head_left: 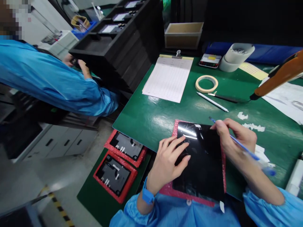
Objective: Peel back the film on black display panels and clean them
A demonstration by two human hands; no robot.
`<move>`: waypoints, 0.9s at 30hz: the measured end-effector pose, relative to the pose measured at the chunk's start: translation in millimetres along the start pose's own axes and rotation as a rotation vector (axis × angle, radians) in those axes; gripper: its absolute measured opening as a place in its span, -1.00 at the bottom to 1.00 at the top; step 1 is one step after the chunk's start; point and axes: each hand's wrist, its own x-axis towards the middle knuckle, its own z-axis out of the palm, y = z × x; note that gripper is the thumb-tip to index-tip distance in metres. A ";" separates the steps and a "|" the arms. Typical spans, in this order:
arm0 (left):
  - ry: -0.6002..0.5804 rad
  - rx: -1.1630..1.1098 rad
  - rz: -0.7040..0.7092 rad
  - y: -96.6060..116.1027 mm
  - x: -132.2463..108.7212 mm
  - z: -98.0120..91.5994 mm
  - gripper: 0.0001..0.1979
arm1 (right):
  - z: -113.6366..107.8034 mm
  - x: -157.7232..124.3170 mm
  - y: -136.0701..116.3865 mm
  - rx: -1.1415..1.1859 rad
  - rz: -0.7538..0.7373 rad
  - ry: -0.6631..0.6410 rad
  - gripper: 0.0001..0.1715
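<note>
A black glossy glass panel (201, 160) lies on a pink bubble-wrap sheet (175, 128) at the table's front edge. Fingers spread, my left hand (167, 159) rests on the panel's left side, with a blue strap (148, 195) around the wrist. A slim blue pen-like tool (241, 145) is held in my right hand (236, 138), its dark tip pointing up and left. The right fingertips are at the panel's upper right corner. Small white tabs (222, 206) stick to the panel's edges.
A tape roll (206, 84), a white pen (212, 101) and a clipboard (169, 77) lie farther back. An orange electric screwdriver (276, 77) hangs at right. Pink-wrapped panels (113, 173) sit lower left. Beside black stacked trays (123, 53), a co-worker in blue (59, 82) works.
</note>
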 end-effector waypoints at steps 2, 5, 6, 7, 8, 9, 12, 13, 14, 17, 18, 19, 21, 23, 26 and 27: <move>0.092 -0.045 0.004 -3.5 8.0 2.7 -0.74 | 5.9 5.8 -0.4 0.106 0.070 -0.086 -0.67; 0.198 -0.063 0.000 -9.3 16.7 9.1 -0.80 | 22.7 16.1 6.0 0.251 0.165 -0.166 -0.53; 0.214 -0.060 -0.001 -10.9 18.0 11.1 -0.81 | 28.1 19.1 8.9 0.281 0.188 -0.176 -0.48; 0.224 -0.058 -0.002 -12.0 18.5 12.7 -0.81 | 32.6 21.6 11.5 0.298 0.205 -0.177 -0.44; 0.232 -0.057 -0.003 -12.7 18.3 13.8 -0.81 | 35.9 23.2 13.6 0.302 0.217 -0.171 -0.42; 0.237 -0.057 -0.004 -13.1 17.7 14.5 -0.81 | 37.9 24.1 15.2 0.297 0.223 -0.161 -0.42; 0.242 -0.053 -0.008 -12.8 15.5 14.8 -0.80 | 38.4 22.8 17.7 0.239 0.209 -0.105 -0.42; 0.243 -0.049 -0.010 -12.4 15.2 14.8 -0.80 | 37.8 21.7 18.2 0.212 0.196 -0.081 -0.43; 0.244 -0.044 -0.012 -12.0 15.0 14.8 -0.81 | 37.2 20.7 18.6 0.185 0.182 -0.056 -0.46; 0.247 -0.030 -0.013 -10.8 15.8 15.8 -0.82 | 36.9 18.9 19.2 0.112 0.148 -0.014 -0.57; 0.248 -0.026 -0.013 -10.5 16.1 16.5 -0.83 | 37.3 18.8 19.1 0.095 0.139 -0.017 -0.60; 0.250 -0.023 -0.013 -10.2 16.4 17.2 -0.83 | 37.7 18.9 18.8 0.082 0.130 -0.023 -0.60; 0.253 -0.015 -0.017 -9.6 16.7 18.5 -0.84 | 38.5 19.5 17.9 0.061 0.114 -0.038 -0.60; 0.252 -0.009 -0.022 -9.2 16.7 19.5 -0.84 | 39.0 20.0 16.8 0.049 0.101 -0.049 -0.59; 0.249 -0.005 -0.030 -8.9 16.3 19.9 -0.85 | 39.4 20.4 15.9 0.042 0.090 -0.065 -0.58; 0.249 -0.004 -0.033 -8.8 16.1 19.9 -0.85 | 39.6 20.3 15.9 0.041 0.089 -0.068 -0.57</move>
